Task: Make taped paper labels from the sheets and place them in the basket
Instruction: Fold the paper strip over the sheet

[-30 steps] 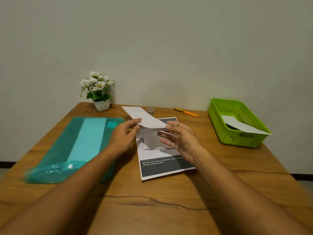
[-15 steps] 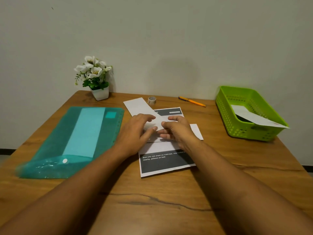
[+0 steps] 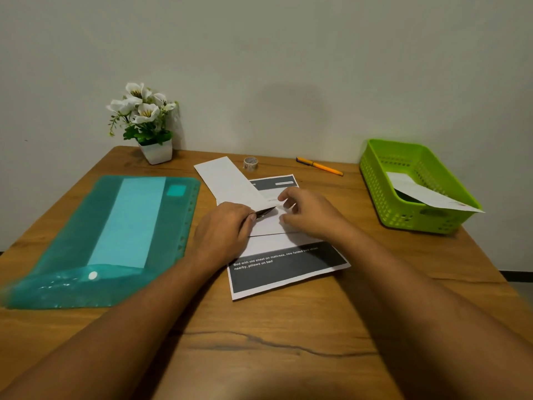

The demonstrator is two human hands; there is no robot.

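A folded white paper strip [image 3: 230, 183] lies at a slant over a printed sheet [image 3: 288, 267] with dark bands in the middle of the table. My left hand [image 3: 222, 229] pinches the strip's near end, lifting a flap slightly. My right hand [image 3: 308, 215] rests beside it with curled fingers on the white paper under the strip; whether it pinches anything I cannot tell. A small roll of clear tape [image 3: 250, 163] stands behind the papers. The green basket [image 3: 383, 194] at the right holds a folded white paper [image 3: 427, 194] that sticks out over its rim.
A teal plastic folder [image 3: 115, 235] with a pale sheet inside covers the left of the wooden table [image 3: 288, 342]. A white pot of flowers [image 3: 150, 125] stands at the back left. An orange pen [image 3: 320, 166] lies near the wall.
Both hands brought the white strip down from the air onto the printed sheet. My left hand now pinches its near end, and my right hand has drawn slightly to the right.
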